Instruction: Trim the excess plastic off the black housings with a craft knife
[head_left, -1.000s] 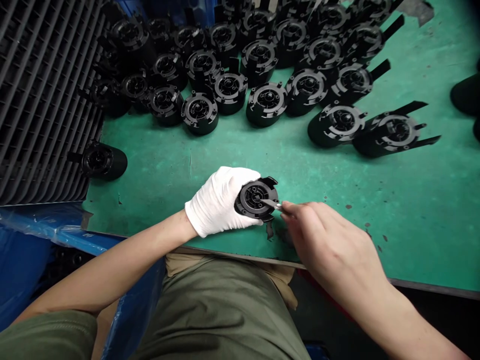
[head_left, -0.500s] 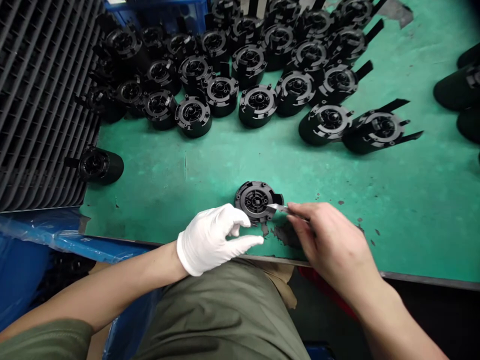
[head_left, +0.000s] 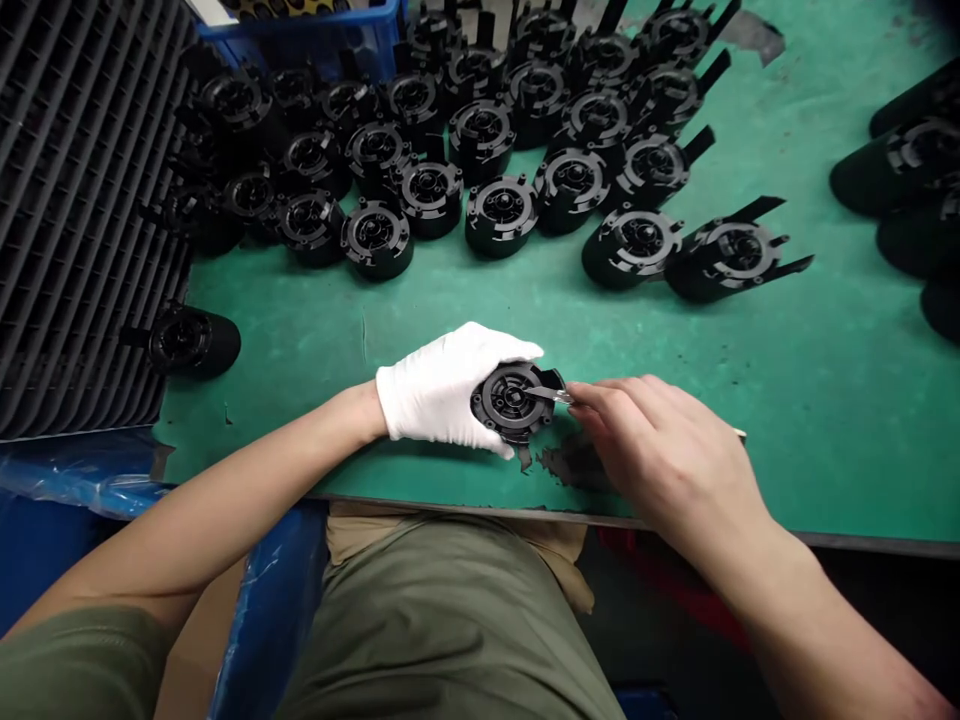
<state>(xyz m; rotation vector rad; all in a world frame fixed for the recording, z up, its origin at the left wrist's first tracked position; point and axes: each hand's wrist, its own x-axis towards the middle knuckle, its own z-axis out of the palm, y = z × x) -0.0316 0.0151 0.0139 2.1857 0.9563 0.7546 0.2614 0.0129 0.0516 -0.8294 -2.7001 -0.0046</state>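
Note:
A round black plastic housing (head_left: 499,402) stands on the green table with its ribbed end facing up. My left hand (head_left: 454,385), in a white glove, is wrapped around the housing's left side, thumb and fingers on opposite edges. In my bare right hand (head_left: 649,435) is a slim craft knife (head_left: 546,394), pinched near its blade. The pointed blade lies over the housing's top face, with its tip close to the centre; whether it touches the plastic I cannot tell. My right palm hides most of the knife's handle.
Several similar black housings (head_left: 501,210) stand in rows at the back. One lies on its side (head_left: 199,342) at the left, near a black slatted rack (head_left: 82,200). More housings (head_left: 896,165) are at the right. A blue bin (head_left: 315,42) sits behind. The table's front edge (head_left: 480,508) is close to me.
My gloved left hand has moved up from below the housing and closed around it. The knife tip has shifted slightly left, nearer the housing's centre.

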